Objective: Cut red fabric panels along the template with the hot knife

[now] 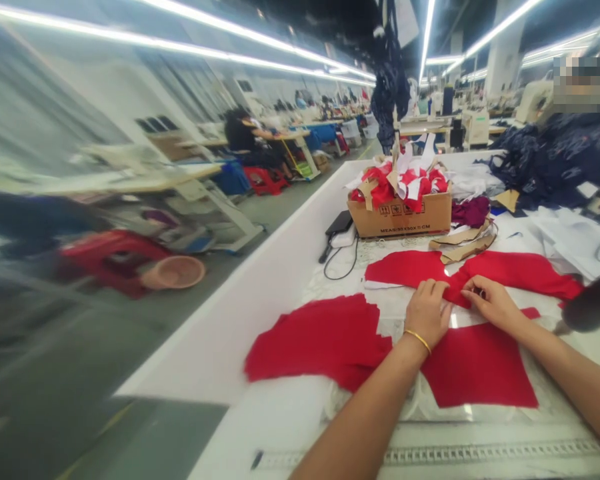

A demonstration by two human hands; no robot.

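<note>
A long garment workshop ran into the distance under strip lights, with a seated worker at a far-left table. A red plastic stool and a pink basin stood on the floor to the left. In the foreground, a white-edged cutting table carried the work. Matte red knit panels lay spread flat across its near end, their cut edges exposed and kept apart for handling: a near-left panel, a near-right panel and a far panel. Beyond them, a corrugated cardboard box gathered red and white fabric offcuts in one place. Stiff brown paper strips lay against its right side, beside a maroon fabric bundle. A navy fabric heap rose farther right. A black device sat left of the box, its thin cable looping over the table. The left hand, wearing a thin gold bangle, and the right hand lay close together on the far panel's near edge. Their fingers curved down onto the cloth, holding it in place; whether they pinched it could not be told.
</note>
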